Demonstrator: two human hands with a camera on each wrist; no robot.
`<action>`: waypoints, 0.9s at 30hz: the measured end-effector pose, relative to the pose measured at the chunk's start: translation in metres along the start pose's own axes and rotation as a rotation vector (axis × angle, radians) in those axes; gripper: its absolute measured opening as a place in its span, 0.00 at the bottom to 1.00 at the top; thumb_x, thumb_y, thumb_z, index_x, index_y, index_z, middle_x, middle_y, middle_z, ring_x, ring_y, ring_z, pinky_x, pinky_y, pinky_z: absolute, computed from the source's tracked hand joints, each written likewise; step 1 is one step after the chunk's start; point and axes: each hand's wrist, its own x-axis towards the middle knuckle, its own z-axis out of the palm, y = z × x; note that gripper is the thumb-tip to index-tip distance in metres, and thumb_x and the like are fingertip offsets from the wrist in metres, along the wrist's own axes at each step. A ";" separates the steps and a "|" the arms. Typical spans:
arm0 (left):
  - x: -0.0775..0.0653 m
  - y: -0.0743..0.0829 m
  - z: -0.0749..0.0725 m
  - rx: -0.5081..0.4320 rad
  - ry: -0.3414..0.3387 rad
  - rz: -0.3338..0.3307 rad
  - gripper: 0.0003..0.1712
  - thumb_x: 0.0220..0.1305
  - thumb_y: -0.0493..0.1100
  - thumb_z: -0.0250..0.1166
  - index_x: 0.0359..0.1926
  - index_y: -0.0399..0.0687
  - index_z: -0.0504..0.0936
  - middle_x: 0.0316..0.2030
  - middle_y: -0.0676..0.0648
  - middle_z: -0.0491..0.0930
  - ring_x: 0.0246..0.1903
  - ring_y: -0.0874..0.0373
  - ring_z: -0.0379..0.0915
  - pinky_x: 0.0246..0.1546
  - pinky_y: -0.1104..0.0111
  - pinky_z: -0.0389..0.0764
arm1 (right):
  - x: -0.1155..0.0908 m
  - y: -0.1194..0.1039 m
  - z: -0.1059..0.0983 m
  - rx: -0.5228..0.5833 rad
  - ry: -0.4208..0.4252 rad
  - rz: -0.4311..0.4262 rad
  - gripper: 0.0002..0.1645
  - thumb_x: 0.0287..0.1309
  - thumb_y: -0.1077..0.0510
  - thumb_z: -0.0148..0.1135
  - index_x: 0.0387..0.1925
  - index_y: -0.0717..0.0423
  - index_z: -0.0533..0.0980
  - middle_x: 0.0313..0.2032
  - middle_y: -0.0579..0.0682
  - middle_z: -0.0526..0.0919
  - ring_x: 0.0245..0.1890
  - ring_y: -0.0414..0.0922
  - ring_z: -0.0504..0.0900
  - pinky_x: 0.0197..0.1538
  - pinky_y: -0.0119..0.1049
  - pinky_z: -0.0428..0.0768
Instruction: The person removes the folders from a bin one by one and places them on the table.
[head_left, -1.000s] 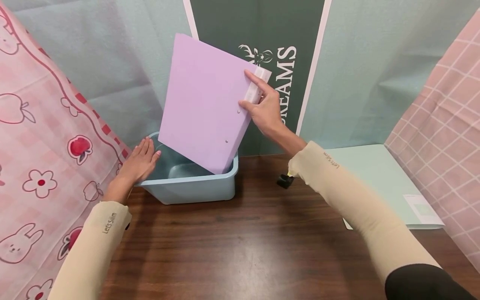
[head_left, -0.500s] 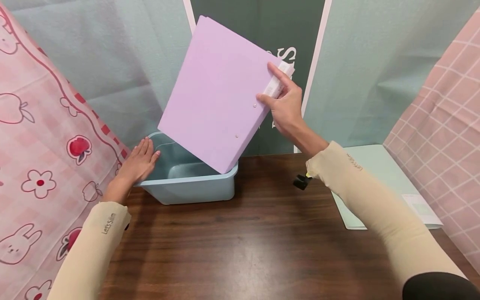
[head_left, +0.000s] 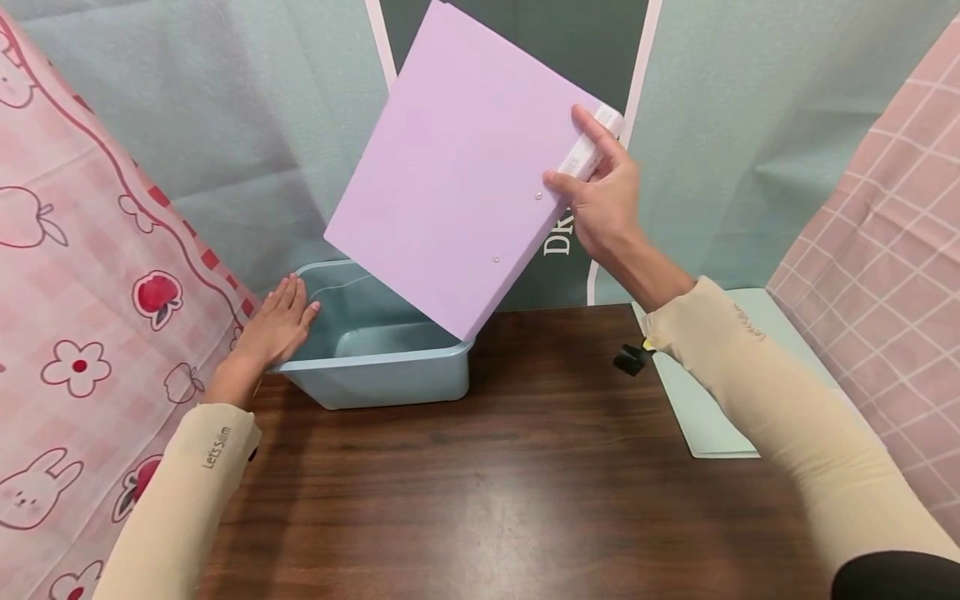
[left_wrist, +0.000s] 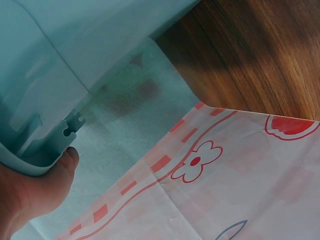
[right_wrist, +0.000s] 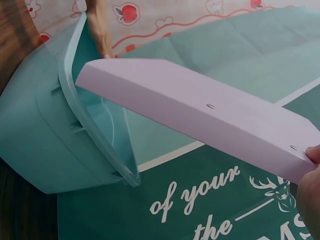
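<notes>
A lilac ring binder (head_left: 457, 158) hangs tilted over the blue plastic bin (head_left: 382, 383), its lowest corner at the bin's right rim. With thumb and fingers on either side of the labelled spine, my right hand (head_left: 609, 200) holds it by the upper right. In the right wrist view the spine of the binder (right_wrist: 200, 110) faces the camera, and only part of that hand shows at the edge. My left hand (head_left: 276, 323) rests on the bin's left rim with fairly straight fingers. Close to the left wrist camera, the bin's rim (left_wrist: 30, 167) touches that hand.
A pale green folder (head_left: 705, 408) lies at the right of the brown wooden table (head_left: 480, 500), partly hidden by my right forearm. Patterned pink cloth (head_left: 82, 275) hangs on the left, pink checked cloth (head_left: 892, 250) on the right. A green backdrop (head_left: 712, 125) stands behind.
My right hand has moved up and to the right with the lilac binder, drawing its lower end out of the bin. The left hand has stayed on the rim.
</notes>
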 end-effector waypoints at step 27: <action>0.005 -0.003 0.003 0.011 -0.008 0.003 0.45 0.86 0.60 0.30 0.81 0.28 0.29 0.82 0.28 0.26 0.82 0.33 0.21 0.81 0.41 0.30 | 0.009 -0.037 -0.075 -0.001 -0.170 0.218 0.46 0.56 0.78 0.71 0.73 0.46 0.77 0.77 0.49 0.65 0.76 0.52 0.64 0.77 0.60 0.62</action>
